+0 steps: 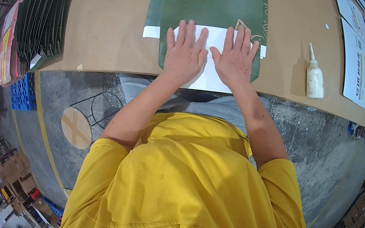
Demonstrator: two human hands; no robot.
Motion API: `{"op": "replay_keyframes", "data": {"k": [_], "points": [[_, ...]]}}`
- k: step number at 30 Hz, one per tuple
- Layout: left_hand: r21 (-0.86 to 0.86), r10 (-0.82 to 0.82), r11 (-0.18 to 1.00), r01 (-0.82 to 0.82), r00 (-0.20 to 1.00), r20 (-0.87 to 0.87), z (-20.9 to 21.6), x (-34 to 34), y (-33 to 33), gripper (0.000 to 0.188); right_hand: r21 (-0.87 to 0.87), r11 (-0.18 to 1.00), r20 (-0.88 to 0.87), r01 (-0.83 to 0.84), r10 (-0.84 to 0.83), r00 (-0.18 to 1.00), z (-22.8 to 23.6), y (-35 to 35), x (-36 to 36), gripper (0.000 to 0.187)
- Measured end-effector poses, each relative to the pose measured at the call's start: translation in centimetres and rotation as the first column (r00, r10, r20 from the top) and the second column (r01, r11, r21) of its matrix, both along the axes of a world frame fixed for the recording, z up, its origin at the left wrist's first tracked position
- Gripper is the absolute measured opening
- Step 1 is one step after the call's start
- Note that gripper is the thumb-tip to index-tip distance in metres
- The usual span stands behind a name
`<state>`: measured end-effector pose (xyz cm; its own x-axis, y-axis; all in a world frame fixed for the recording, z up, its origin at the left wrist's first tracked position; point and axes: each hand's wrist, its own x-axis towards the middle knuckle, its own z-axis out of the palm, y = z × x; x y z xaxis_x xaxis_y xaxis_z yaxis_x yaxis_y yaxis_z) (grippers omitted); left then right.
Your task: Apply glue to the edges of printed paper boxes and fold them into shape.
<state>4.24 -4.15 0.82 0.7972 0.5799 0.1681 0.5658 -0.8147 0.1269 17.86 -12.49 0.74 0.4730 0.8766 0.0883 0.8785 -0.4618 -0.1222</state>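
Observation:
A dark green paper bag (pixel 206 8) with gold print lies flat before me, on top of other green sheets with white edges. Its near end shows white folded flaps (pixel 210 75) that reach the table's front edge. My left hand (pixel 185 53) is pressed flat on the left part of the white flap, fingers stretched out and pointing away from me. Beside it my right hand (pixel 235 60) lies flat on the right part, fingers also extended. Both thumbs point inward, a small gap apart. Neither hand grips anything.
A white squeeze bottle (pixel 314 81) with a pointed nozzle stands right of the bag on the brown table (pixel 111 18). Several folded green bags (pixel 42 23) are stacked at left. Printed white sheets (pixel 356 56) lie at far right. A round stool (pixel 76 128) stands on the floor.

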Motion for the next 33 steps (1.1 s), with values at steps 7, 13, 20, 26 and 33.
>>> {"op": "replay_keyframes", "data": {"k": [7, 13, 20, 26, 33], "points": [[-0.045, -0.135, 0.989, 0.139, 0.988, 0.078, -0.8, -0.4, 0.9, 0.059, 0.002, 0.964, 0.082, -0.265, 0.264, 0.961, 0.2, 0.2, 1.0, 0.065], [-0.097, -0.298, 0.95, 0.296, 0.955, -0.001, 0.8, -0.7, 2.1, 0.065, 0.008, 0.917, 0.032, -0.399, 0.399, 0.917, 0.7, -0.4, 2.1, 0.068], [-0.196, 0.071, 0.981, -0.01, 0.948, 0.309, 0.4, -0.8, 2.6, 0.065, 0.223, 0.97, -0.169, -0.1, 0.14, 0.976, 0.3, 0.6, 1.7, 0.078], [-0.158, -0.066, 0.985, 0.075, 0.996, 0.061, 0.4, -2.5, 3.8, 0.071, -0.033, 0.953, -0.141, -0.302, 0.295, 0.945, 1.9, -0.7, 4.1, 0.083], [-0.213, -0.05, 0.971, 0.106, 0.967, 0.25, 0.3, -3.4, 4.5, 0.065, 0.409, 0.9, -0.271, -0.151, 0.277, 0.922, 1.8, -1.8, 4.7, 0.073]]}}
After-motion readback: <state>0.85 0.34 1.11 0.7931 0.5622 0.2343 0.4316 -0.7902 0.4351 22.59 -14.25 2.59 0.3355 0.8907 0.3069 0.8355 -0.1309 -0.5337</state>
